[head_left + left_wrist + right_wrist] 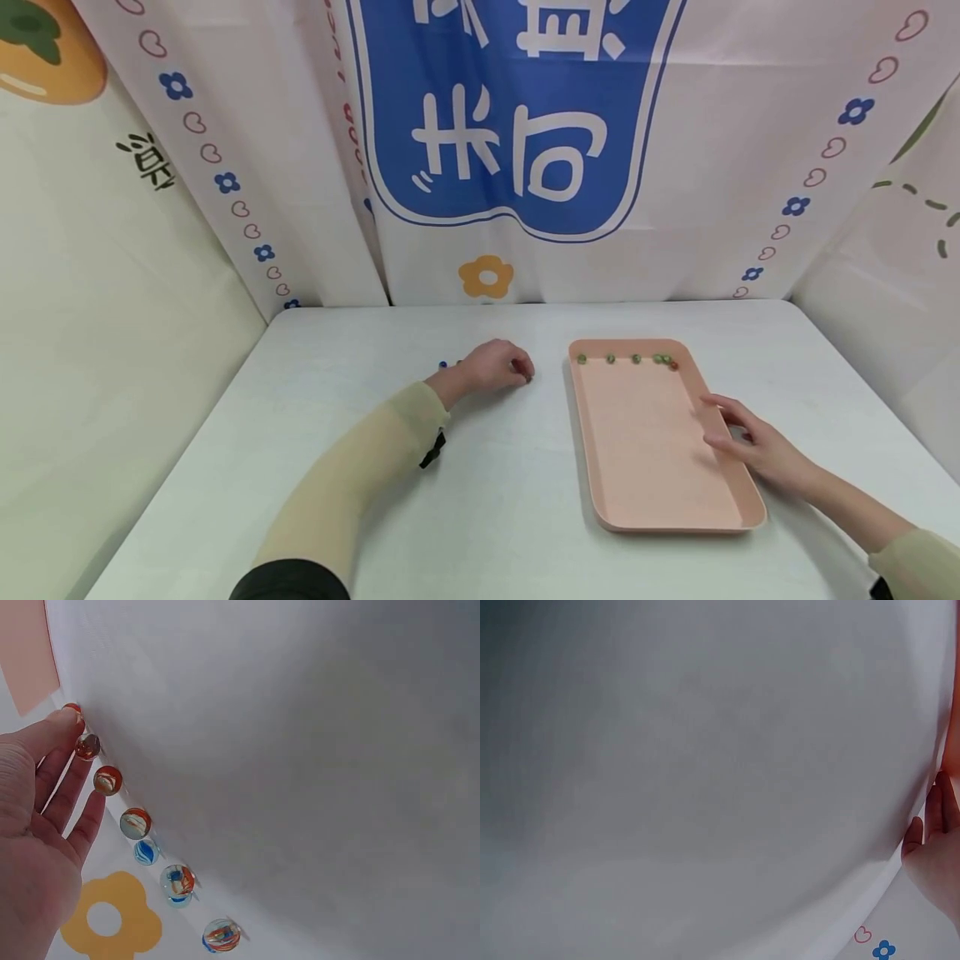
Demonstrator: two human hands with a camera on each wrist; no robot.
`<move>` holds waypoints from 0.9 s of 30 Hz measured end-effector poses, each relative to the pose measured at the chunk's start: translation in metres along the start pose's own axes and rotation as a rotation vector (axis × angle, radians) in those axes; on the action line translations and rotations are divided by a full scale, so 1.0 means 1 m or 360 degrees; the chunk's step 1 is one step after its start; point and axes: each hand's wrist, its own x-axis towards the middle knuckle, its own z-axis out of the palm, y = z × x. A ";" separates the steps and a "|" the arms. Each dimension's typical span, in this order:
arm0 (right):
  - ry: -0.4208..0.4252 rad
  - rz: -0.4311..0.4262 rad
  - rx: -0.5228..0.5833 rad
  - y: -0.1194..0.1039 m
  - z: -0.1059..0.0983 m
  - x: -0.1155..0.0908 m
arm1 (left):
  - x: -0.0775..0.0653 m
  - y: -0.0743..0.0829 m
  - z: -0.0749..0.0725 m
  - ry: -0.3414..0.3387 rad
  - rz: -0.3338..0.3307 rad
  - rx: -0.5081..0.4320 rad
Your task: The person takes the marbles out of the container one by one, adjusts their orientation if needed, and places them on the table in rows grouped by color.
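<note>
My left hand is over the white table, left of the tray, pinching a red marble between thumb and fingertips. Close to its other fingers in the left wrist view are two reddish marbles, one a red-and-clear marble. An orange-streaked marble, a blue-swirled marble and several multicoloured ones continue the line. My right hand rests at the right rim of a pink tray, thumb and index finger extended over the edge. Along the tray's far end lie several green marbles and one red marble.
The white table meets a hanging printed cloth at its back edge. Pale sheets stand at the left and right sides. A blue marble shows just behind the left wrist.
</note>
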 end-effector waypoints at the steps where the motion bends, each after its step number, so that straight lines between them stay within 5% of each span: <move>1: 0.0001 0.0000 0.0001 0.000 0.000 0.000 | 0.000 0.000 0.000 0.0001 0.0006 0.0021; 11: 0.0027 -0.0036 -0.0007 -0.001 0.000 -0.001 | -0.004 0.000 -0.003 0.0012 0.0027 0.0029; 19: 0.0037 -0.0101 -0.0135 -0.005 -0.008 -0.004 | -0.003 -0.004 -0.008 -0.0017 -0.0006 -0.0153; 27: -0.0044 -0.0098 -0.0028 -0.004 -0.019 -0.015 | 0.000 0.002 -0.025 0.0037 0.0022 -0.0111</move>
